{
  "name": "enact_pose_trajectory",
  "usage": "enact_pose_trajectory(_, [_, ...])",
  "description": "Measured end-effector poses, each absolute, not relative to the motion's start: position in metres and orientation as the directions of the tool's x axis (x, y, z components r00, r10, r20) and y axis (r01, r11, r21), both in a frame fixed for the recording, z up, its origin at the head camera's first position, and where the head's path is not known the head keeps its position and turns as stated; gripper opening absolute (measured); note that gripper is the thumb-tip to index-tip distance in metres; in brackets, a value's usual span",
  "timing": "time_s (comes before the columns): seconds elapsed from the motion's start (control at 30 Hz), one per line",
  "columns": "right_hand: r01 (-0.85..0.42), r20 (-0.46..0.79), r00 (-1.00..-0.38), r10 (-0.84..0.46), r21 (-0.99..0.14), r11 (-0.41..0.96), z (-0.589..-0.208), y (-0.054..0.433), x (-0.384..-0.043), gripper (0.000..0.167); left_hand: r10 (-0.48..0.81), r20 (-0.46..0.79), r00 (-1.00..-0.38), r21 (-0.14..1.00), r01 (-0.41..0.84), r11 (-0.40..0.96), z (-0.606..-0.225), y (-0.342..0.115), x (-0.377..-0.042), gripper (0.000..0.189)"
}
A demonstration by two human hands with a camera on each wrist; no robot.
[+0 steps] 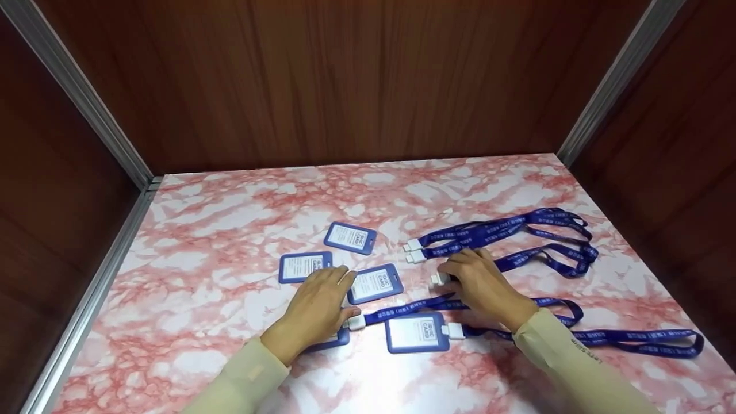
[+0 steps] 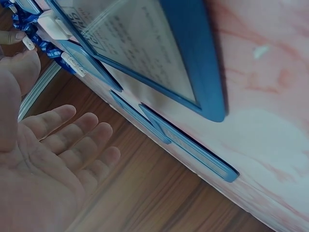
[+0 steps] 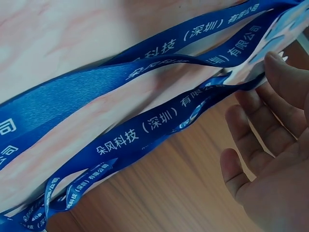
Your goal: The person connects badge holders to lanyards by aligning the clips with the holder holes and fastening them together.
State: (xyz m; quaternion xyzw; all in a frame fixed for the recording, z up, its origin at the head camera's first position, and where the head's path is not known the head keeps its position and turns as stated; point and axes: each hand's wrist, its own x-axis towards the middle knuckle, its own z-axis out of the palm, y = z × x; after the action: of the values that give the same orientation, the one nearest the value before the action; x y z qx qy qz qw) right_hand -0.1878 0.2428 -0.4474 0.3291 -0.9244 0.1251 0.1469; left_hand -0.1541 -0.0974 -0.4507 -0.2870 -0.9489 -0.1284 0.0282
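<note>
"How many are done?"

"Two, I judge: the near right badge (image 1: 415, 334) and the near left badge (image 1: 334, 341) each meet a white clip (image 1: 455, 330). The far badge (image 1: 349, 237), left badge (image 1: 299, 267) and middle badge (image 1: 375, 283) lie bare, left of three cardless lanyards (image 1: 499, 230)."

"And your hands?"

"My left hand (image 1: 316, 305) is loosely spread over the near left badge; whether it touches, I can't tell. My right hand (image 1: 480, 284) pinches the loose clip (image 1: 439, 279) on one of those lanyards."
</note>
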Motion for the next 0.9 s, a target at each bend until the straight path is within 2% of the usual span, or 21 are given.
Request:
enact_pose_trajectory(0.3, [-0.649,0.336,-0.743,-0.578,-0.15,0.746,-0.445,0.24,-0.188,0.029,0.544,0.112,-0.832,0.229,0.554,0.8,-0.449,-0.092,-0.16,0.068])
enact_pose_trajectory(0.47, [-0.653,0.324,-0.742,-0.586,-0.157,0.741,-0.444,0.239,-0.189,0.042,0.544,0.109,-0.832,0.218,0.554,0.803,-0.45,-0.089,-0.163,0.068])
enact_pose_trajectory(0.7, [-0.672,0.357,-0.718,-0.598,-0.133,0.728,-0.444,0.234,-0.192,0.023,0.547,0.095,-0.832,0.186,0.555,0.811,-0.452,-0.085,-0.167,0.068])
enact_pose_trajectory(0.9, [-0.661,0.352,-0.727,-0.589,-0.131,0.738,-0.445,0.231,-0.194,0.024,0.539,0.073,-0.839,0.174,0.543,0.822,-0.455,-0.08,-0.171,0.069])
